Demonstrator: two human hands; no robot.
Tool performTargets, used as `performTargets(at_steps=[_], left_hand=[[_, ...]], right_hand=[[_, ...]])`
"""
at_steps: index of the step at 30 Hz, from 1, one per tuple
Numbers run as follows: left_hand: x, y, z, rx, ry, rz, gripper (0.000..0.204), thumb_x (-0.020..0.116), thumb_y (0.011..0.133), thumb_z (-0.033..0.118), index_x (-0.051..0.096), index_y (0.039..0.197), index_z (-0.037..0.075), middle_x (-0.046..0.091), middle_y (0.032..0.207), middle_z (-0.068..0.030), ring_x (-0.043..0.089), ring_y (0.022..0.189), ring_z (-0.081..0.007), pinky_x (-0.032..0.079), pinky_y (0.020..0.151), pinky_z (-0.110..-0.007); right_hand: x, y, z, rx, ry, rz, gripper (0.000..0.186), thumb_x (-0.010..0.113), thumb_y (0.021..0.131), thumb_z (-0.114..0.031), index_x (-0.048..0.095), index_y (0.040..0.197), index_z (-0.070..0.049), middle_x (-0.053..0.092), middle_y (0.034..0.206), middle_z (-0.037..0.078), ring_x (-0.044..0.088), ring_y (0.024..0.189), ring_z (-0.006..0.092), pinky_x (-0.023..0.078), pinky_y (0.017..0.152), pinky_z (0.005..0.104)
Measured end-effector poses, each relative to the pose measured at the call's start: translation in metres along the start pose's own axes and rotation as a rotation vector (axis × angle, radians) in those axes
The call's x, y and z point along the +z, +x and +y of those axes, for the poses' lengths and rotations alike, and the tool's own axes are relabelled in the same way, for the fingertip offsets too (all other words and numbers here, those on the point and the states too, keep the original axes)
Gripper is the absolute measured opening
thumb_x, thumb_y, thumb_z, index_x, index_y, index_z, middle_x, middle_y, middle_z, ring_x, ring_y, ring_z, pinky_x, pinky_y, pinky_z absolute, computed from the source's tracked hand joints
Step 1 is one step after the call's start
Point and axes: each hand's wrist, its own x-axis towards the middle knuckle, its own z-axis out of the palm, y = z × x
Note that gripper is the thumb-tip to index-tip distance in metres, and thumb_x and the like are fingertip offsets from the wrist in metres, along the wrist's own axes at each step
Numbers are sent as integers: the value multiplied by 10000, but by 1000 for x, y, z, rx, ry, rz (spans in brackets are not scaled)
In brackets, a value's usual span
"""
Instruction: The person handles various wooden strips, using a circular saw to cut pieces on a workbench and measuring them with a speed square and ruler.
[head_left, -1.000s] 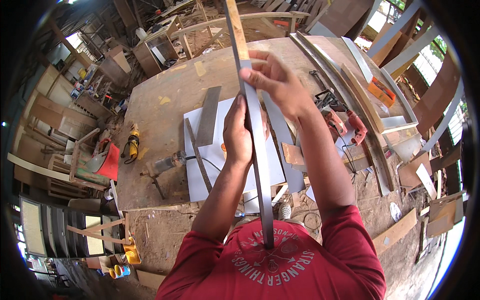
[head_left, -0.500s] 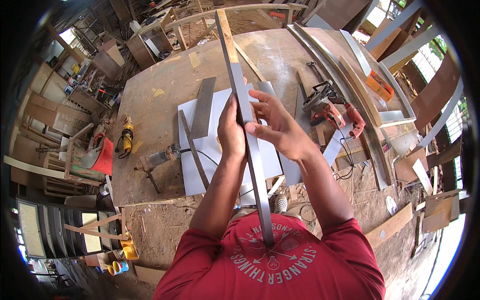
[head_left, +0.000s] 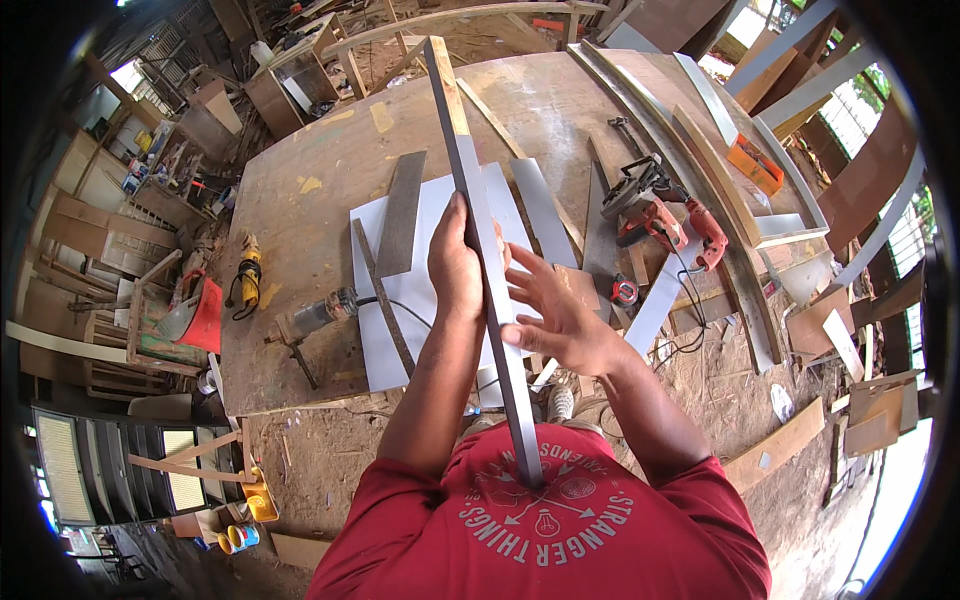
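Note:
A long wooden batten (head_left: 511, 390), grey-faced with bare wood at its far end, slants away from my chest above the workbench. My left hand (head_left: 456, 265) grips its left side, with fingers wrapped round underneath and the thumb along the edge. My right hand (head_left: 560, 325) is beside the batten's right side, fingers spread and the thumb tip at the batten's edge. Below my hands lie a white board (head_left: 400, 340), a dark grey strip (head_left: 403, 215) and a thin dark strip (head_left: 372, 275). A red and black tape measure (head_left: 624, 290) rests right of my right hand.
On the large wooden workbench (head_left: 290, 215), a corded power tool (head_left: 325, 312) and a yellow tool (head_left: 249, 275) lie left. A red power tool (head_left: 655, 225), a red drill (head_left: 708, 240) and long wooden rails (head_left: 680, 170) lie right. A red chair-like object (head_left: 203, 310) stands left.
My right hand has slid toward me along the batten, its fingers still apart. The batten's far end has shifted slightly left and down. The tape measure has come into view.

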Motion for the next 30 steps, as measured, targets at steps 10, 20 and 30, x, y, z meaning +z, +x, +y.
performTargets(at_steps=[10,20,30], left_hand=[[-10,17,19,-7,90,286,465,541,1070,456,625,1220,24,651,864,-56,608,621,-159,484,556,-322],[-13,18,28,242,139,379,435,654,1024,487,533,1092,75,530,786,-41,513,546,-154,435,523,-313],[-18,5,40,197,-108,327,672,391,1033,766,514,872,125,477,697,-5,438,565,-149,394,529,-299]], right_hand=[[20,-31,34,145,261,52,600,703,1046,-198,421,1553,-44,613,1387,143,621,1142,136,533,907,317],[49,15,-14,-336,-806,479,473,839,842,-208,676,1233,3,674,1066,175,665,979,339,553,829,425],[56,38,-8,-436,-965,478,346,834,798,-114,676,1089,-15,676,962,145,664,922,357,538,816,469]])
